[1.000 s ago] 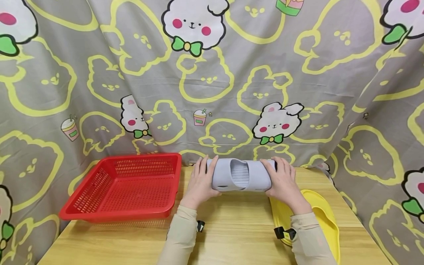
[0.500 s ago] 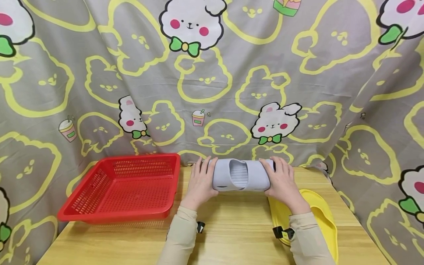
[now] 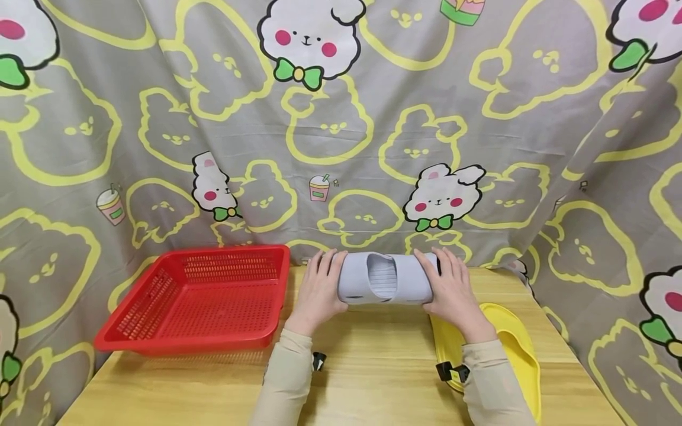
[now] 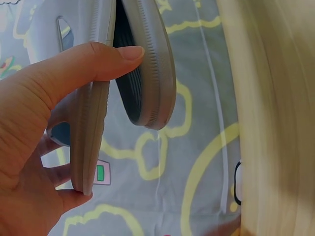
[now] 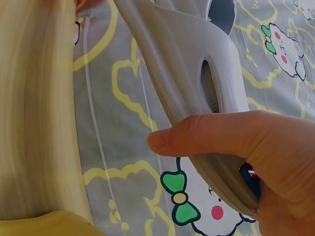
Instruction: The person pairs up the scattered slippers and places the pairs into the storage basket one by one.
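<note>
You held a pale grey-lilac slipper, smooth and moulded-looking, (image 3: 403, 278) crosswise between both hands, raised off the pale wood-grained bench (image 3: 373, 378) and seen against the middle of its far edge. Your left hand (image 3: 319, 290) gripped one end: the thumb lay across the edge of the sole and the fingers curled round behind. Your right hand (image 3: 452, 290) gripped the other end, its thumb likewise laid over the sole's edge. Between your hands the oval opening (image 3: 382, 277) in the slipper's upper faced you and showed a ribbed inside. In the left wrist view a second rounded edge with a dark ribbed inner face hung just beyond your thumb; whether it belonged to the same slipper or to another could not be told. Near the bench's left edge, toward the far left corner, sat a rectangular red plastic basket (image 3: 193, 349) with perforated walls. Near the right edge lay a smooth yellow object with a rounded outline (image 3: 511, 325), partly hidden by your right forearm. Beige sleeves (image 3: 288, 373) covered your forearms, and a small black device (image 3: 453, 373) showed beside your right wrist. Behind the far edge hung a grey curtain (image 3: 351, 145) printed with yellow outlines and white rabbits.
</note>
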{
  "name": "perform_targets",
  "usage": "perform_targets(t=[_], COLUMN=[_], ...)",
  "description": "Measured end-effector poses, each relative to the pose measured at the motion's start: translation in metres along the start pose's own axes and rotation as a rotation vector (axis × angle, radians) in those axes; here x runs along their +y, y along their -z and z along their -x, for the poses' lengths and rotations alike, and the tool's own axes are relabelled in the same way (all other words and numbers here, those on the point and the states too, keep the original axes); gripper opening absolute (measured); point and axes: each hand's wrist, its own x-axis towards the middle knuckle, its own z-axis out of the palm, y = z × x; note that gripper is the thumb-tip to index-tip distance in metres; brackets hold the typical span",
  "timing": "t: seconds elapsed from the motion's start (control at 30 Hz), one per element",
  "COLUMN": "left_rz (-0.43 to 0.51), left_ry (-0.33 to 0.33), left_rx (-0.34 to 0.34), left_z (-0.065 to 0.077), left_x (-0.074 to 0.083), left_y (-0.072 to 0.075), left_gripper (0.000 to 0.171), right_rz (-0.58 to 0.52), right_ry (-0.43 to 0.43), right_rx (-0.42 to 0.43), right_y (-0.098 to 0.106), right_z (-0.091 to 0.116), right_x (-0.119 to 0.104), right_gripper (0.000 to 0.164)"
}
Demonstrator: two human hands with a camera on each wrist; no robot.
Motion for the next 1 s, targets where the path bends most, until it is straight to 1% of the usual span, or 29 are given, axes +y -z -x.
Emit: perform_targets(t=[0.17, 0.37, 0.6, 0.7, 0.83, 1.0], left_rz=[0.004, 0.020, 0.008, -0.005, -0.016, -0.043], left_ry=[0.000, 0.008, 0.019, 0.015, 0.018, 0.031], left_rx=[0.019, 0.032, 0.024, 0.030, 0.033, 0.014], left_z=[0.000, 0.000, -0.001, -0.002, -0.003, -0.003], left_x=[-0.001, -0.003, -0.008, -0.011, -0.015, -0.022], left_y=[0.004, 0.009, 0.018, 0.023, 0.031, 0.041], left_gripper=[0.111, 0.113, 0.108, 0.107, 0.108, 0.108], right_rz=[0.000, -0.020, -0.031, -0.050, -0.086, -0.138], right_ry=[0.009, 0.037, 0.141, 0.172, 0.212, 0.259], right_rx=[0.016, 0.048, 0.129, 0.165, 0.225, 0.305], right_y=[-0.001, -0.001, 0.001, 0.002, 0.004, 0.007], right_z=[-0.001, -0.002, -0.003, -0.003, -0.004, -0.004], right_x=[0.000, -0.001, -0.002, -0.004, -0.006, -0.008], right_gripper=[0.124, 0.124, 0.117, 0.110, 0.095, 0.075])
